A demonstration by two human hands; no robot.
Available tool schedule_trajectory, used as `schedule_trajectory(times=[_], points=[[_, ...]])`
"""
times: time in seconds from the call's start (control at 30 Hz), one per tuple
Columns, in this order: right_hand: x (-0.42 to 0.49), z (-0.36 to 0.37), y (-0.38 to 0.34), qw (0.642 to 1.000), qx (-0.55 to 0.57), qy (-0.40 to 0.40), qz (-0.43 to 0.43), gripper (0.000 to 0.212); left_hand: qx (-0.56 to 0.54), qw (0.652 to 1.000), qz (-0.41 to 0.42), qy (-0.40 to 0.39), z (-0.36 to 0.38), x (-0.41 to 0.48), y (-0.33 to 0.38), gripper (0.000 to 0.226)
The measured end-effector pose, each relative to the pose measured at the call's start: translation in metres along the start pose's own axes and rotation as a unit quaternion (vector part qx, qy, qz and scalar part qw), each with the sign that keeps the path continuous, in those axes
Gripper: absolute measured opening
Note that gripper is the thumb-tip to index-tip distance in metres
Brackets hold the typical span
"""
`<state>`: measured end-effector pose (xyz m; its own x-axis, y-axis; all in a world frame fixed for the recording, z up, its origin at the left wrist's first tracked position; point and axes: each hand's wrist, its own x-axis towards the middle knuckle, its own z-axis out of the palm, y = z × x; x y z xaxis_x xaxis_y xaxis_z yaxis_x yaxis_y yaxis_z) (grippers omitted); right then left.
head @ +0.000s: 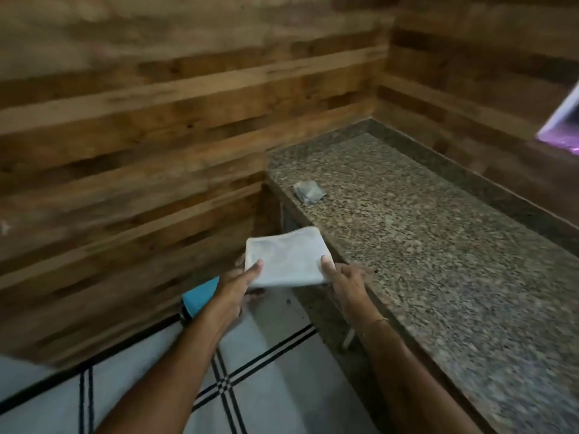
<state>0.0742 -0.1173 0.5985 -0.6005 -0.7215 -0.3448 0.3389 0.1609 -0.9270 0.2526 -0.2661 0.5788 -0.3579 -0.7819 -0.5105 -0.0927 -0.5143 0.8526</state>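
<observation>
Quick check-in from the remote seat. I've got the folded white cloth (pixel 285 258) pinched from both sides: left hand (pixel 241 281) has its thumb on top at the near-left corner with the fingers tucked underneath, and right hand (pixel 344 283) does the same at the near-right corner. So both hands are clamped on it, neither one free.

The cloth is up in the air, roughly level, right at the left edge of the granite counter (pixel 438 233). Most of it looks to be over the tiled floor (pixel 269 374) rather than over the stone, with only its right corner near the counter's lip.

What worries me:
- Both grips sit on the near edge only. The far edge has nothing under it, so a tilt forward could let the layers sag and the fold fall open.
- If I let go with either hand before the cloth is fully over the stone, I reckon it swings down and lands on the floor.
- Coming in low, the underside could catch on the counter's edge and peel a layer back.
- There's a crumpled grey wad (pixel 308 192) on the counter not far ahead. Sliding the cloth too far in would shove it or park on top of it.

The picture is blurry too, so I'm judging the gap to the edge loosely.
</observation>
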Motion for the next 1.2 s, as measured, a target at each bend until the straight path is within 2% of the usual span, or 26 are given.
schedule_trajectory(times=[0.2, 0.33, 0.43, 0.5, 0.57, 0.63, 0.77, 0.9, 1.0, 1.2], points=[[-0.007, 0.111, 0.053, 0.999, -0.047, -0.026, -0.001, 0.041, -0.074, 0.996, -0.023, 0.037, -0.121, -0.005, -0.014, 0.004], [-0.013, 0.161, 0.085, 0.996, -0.065, -0.065, 0.016, 0.034, -0.138, 0.987, -0.065, 0.048, -0.191, -0.009, -0.020, 0.017], [-0.012, 0.189, 0.093, 0.992, -0.079, -0.099, 0.022, 0.029, -0.145, 0.984, -0.082, 0.069, -0.228, -0.005, -0.021, 0.030], [-0.008, 0.200, 0.093, 0.989, -0.088, -0.111, 0.040, 0.030, -0.127, 0.986, -0.078, 0.077, -0.240, 0.000, -0.023, 0.039], [-0.001, 0.217, 0.093, 0.984, -0.111, -0.120, 0.070, 0.046, -0.090, 0.990, -0.066, 0.091, -0.250, 0.008, -0.024, 0.039], [0.010, 0.232, 0.090, 0.980, -0.126, -0.113, 0.106, 0.051, -0.053, 0.993, -0.057, 0.088, -0.256, 0.015, -0.025, 0.039], [0.046, 0.259, 0.095, 0.975, -0.153, -0.100, 0.124, 0.046, -0.042, 0.992, -0.064, 0.098, -0.266, 0.036, -0.017, 0.031], [0.086, 0.284, 0.104, 0.972, -0.178, -0.097, 0.119, 0.020, -0.029, 0.986, -0.091, 0.140, -0.275, 0.068, -0.007, 0.023], [0.122, 0.299, 0.121, 0.972, -0.190, -0.079, 0.113, 0.033, -0.034, 0.977, -0.116, 0.174, -0.276, 0.095, -0.016, 0.022], [0.189, 0.321, 0.177, 0.940, -0.281, -0.093, 0.169, 0.023, -0.034, 0.959, -0.158, 0.233, -0.291, 0.148, -0.061, 0.021]])
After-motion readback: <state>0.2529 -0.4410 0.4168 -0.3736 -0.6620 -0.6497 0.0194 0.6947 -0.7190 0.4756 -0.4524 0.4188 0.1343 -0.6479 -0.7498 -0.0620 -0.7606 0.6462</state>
